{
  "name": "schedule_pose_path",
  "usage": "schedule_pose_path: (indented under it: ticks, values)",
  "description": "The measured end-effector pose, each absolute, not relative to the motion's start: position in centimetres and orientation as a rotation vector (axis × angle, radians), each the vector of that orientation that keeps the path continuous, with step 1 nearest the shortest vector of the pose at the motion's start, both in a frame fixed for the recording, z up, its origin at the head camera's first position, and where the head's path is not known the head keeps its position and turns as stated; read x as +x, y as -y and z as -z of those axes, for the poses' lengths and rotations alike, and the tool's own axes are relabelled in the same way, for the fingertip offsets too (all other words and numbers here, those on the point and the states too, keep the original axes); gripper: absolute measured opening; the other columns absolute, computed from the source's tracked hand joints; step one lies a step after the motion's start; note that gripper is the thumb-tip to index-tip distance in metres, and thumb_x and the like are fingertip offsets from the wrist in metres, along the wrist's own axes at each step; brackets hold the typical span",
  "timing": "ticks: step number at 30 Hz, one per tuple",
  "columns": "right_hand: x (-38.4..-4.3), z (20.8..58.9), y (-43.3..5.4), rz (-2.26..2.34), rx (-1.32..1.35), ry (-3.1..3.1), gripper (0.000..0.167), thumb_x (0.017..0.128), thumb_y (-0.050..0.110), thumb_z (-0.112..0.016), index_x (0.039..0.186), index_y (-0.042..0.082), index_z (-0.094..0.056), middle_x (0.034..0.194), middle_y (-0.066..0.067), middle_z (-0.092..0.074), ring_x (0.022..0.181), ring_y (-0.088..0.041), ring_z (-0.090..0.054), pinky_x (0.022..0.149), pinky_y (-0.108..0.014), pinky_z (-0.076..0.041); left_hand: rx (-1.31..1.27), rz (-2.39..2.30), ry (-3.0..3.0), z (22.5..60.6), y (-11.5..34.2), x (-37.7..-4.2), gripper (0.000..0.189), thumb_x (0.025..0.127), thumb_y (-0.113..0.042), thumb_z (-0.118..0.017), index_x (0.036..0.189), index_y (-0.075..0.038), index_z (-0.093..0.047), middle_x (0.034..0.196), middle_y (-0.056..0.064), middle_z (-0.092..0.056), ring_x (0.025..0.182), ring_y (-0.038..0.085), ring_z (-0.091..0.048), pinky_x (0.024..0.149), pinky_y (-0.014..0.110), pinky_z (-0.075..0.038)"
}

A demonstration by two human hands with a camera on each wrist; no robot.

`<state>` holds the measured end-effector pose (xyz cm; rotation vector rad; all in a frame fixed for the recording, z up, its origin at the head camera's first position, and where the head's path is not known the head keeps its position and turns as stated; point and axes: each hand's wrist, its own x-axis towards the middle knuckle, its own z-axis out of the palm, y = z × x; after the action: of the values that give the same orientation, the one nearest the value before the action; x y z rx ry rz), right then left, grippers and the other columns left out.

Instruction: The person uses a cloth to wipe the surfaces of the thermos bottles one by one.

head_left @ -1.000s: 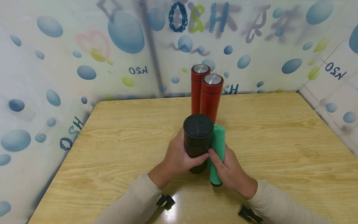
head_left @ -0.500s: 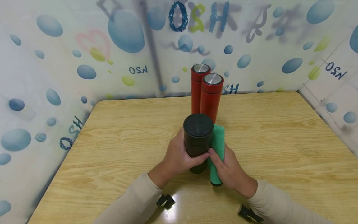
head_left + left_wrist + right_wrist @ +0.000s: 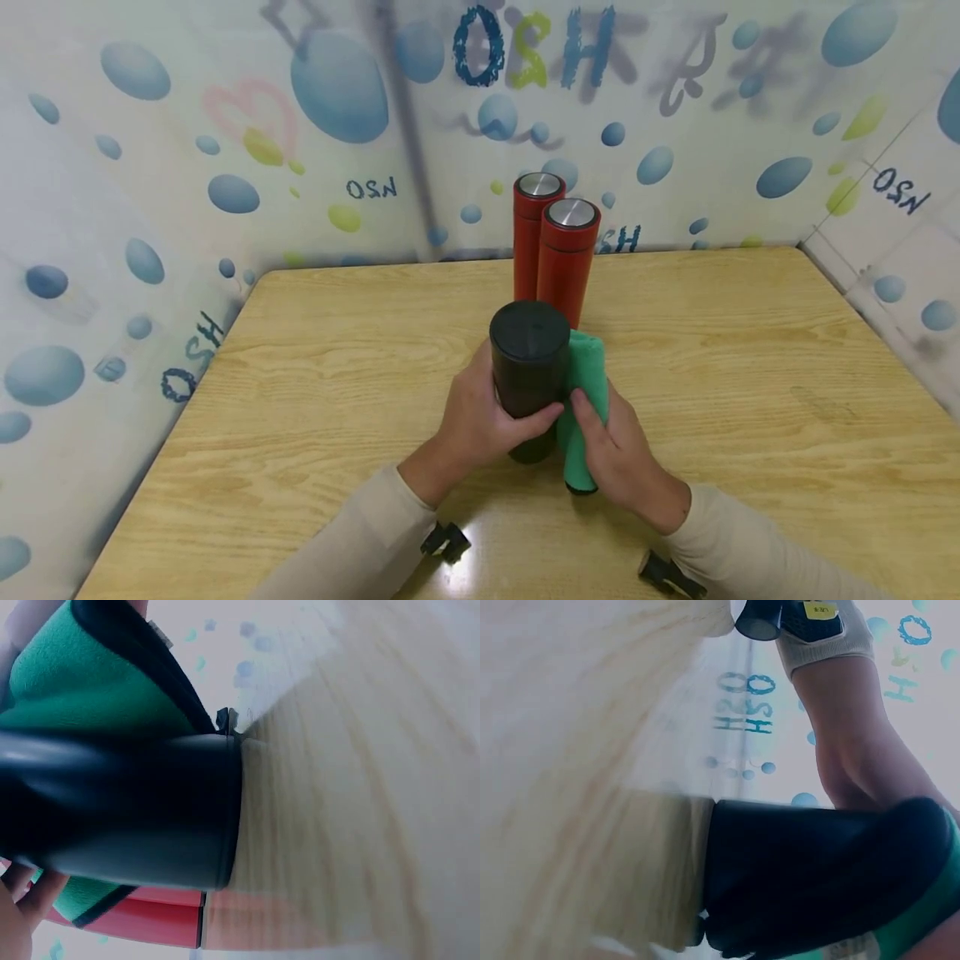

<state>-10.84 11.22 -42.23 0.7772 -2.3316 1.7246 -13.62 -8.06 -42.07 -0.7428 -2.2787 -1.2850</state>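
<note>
A black flask stands upright on the wooden table, near its front middle. My left hand grips the flask's lower body from the left. My right hand holds a folded green cloth against the flask's right side, thumb on the cloth. In the left wrist view the black flask fills the frame with the green cloth behind it. The right wrist view shows the black flask close up with the green cloth at its edge.
Two tall red flasks with silver lids stand upright right behind the black one. Printed walls close in the table at the back, left and right. Bare tabletop lies to the left and right of the hands.
My right hand and the green cloth have slid slightly up the side of the black flask. The left hand and the flask stay in place.
</note>
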Motion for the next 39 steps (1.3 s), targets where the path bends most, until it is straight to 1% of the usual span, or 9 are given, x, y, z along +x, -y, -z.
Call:
schedule_pose_path:
  ticks: [2, 8, 12, 19, 24, 27, 30, 36, 39]
  values:
    - [-10.6, 42.1, -11.2, -1.727, 0.731, 2.286, 0.033, 0.107, 0.003, -0.033, 0.138, -0.004, -0.043, 0.120, -0.014, -0.061, 0.106, -0.007, -0.059, 0.089, -0.019, -0.051, -0.665, 1.264, 2.290, 41.9, 8.0, -13.6, 0.080, 0.074, -0.032, -0.087, 0.136, -0.006, -0.045, 0.125, 0.005, -0.062, 0.112, 0.017, -0.064, 0.097, 0.037, -0.055]
    - [-10.0, 42.2, -11.0, -1.783, 0.729, 2.112, 0.034, 0.104, -0.005, -0.032, 0.136, -0.012, -0.041, 0.125, -0.026, -0.059, 0.115, -0.005, -0.058, 0.095, -0.014, -0.050, -0.459, 1.228, 2.302, 42.1, 8.2, -13.7, 0.079, 0.075, -0.033, -0.087, 0.136, -0.006, -0.044, 0.123, 0.007, -0.061, 0.110, 0.019, -0.064, 0.095, 0.039, -0.056]
    - [-10.2, 42.2, -11.0, -1.776, 0.758, 2.071, 0.035, 0.103, -0.007, -0.032, 0.136, -0.012, -0.041, 0.125, -0.026, -0.058, 0.116, -0.006, -0.057, 0.096, -0.014, -0.049, -0.374, 1.263, 2.293, 42.0, 8.6, -14.1, 0.079, 0.079, -0.031, -0.085, 0.140, -0.008, -0.041, 0.128, 0.006, -0.057, 0.115, 0.020, -0.062, 0.099, 0.041, -0.055]
    - [-10.2, 42.3, -10.9, -1.735, 0.731, 2.092, 0.028, 0.102, -0.007, -0.033, 0.127, -0.014, -0.045, 0.110, -0.020, -0.061, 0.105, -0.004, -0.057, 0.090, -0.013, -0.049, -0.240, 1.444, 2.242, 41.6, 9.5, -15.0, 0.078, 0.082, -0.029, -0.083, 0.143, -0.011, -0.039, 0.130, 0.004, -0.055, 0.117, 0.020, -0.058, 0.100, 0.046, -0.052]
    - [-10.3, 42.2, -11.0, -1.757, 0.745, 2.096, 0.031, 0.103, -0.006, -0.032, 0.131, -0.012, -0.044, 0.120, -0.023, -0.060, 0.115, -0.005, -0.057, 0.095, -0.013, -0.048, -0.152, 1.552, 2.204, 41.3, 10.1, -15.5, 0.083, 0.084, -0.034, -0.080, 0.149, -0.020, -0.030, 0.129, 0.003, -0.055, 0.116, 0.020, -0.058, 0.100, 0.050, -0.050]
    - [-10.3, 42.2, -11.1, -1.746, 0.728, 2.109, 0.031, 0.103, -0.005, -0.033, 0.131, -0.013, -0.044, 0.120, -0.024, -0.060, 0.116, -0.004, -0.056, 0.095, -0.013, -0.047, -0.114, 1.626, 2.187, 41.2, 10.3, -15.7, 0.083, 0.085, -0.037, -0.078, 0.149, -0.023, -0.027, 0.130, 0.003, -0.055, 0.116, 0.021, -0.058, 0.101, 0.051, -0.050]
    - [-10.3, 42.2, -11.1, -1.776, 0.681, 2.162, 0.030, 0.105, 0.000, -0.032, 0.131, -0.011, -0.044, 0.118, -0.020, -0.060, 0.111, -0.005, -0.057, 0.093, -0.013, -0.047, -0.090, 1.706, 2.142, 41.3, 10.4, -15.8, 0.078, 0.088, -0.035, -0.076, 0.148, -0.020, -0.028, 0.131, 0.005, -0.054, 0.116, 0.022, -0.058, 0.099, 0.050, -0.051]
    - [-10.7, 41.5, -11.2, -1.960, 0.484, 2.337, 0.038, 0.111, 0.027, -0.026, 0.135, 0.001, -0.041, 0.119, -0.012, -0.055, 0.108, -0.013, -0.056, 0.092, -0.019, -0.047, -0.070, 1.823, 1.896, 40.9, 10.4, -15.8, 0.069, 0.090, -0.029, -0.070, 0.144, -0.013, -0.031, 0.122, 0.009, -0.055, 0.108, 0.023, -0.059, 0.094, 0.040, -0.053]
    - [-10.8, 41.2, -11.2, -2.033, 0.345, 2.404, 0.043, 0.111, 0.034, -0.025, 0.135, 0.002, -0.041, 0.118, -0.013, -0.054, 0.106, -0.012, -0.055, 0.091, -0.020, -0.046, -0.102, 1.865, 1.749, 40.6, 10.3, -15.7, 0.071, 0.090, -0.037, -0.071, 0.145, -0.015, -0.030, 0.121, 0.007, -0.053, 0.107, 0.024, -0.058, 0.093, 0.034, -0.053]
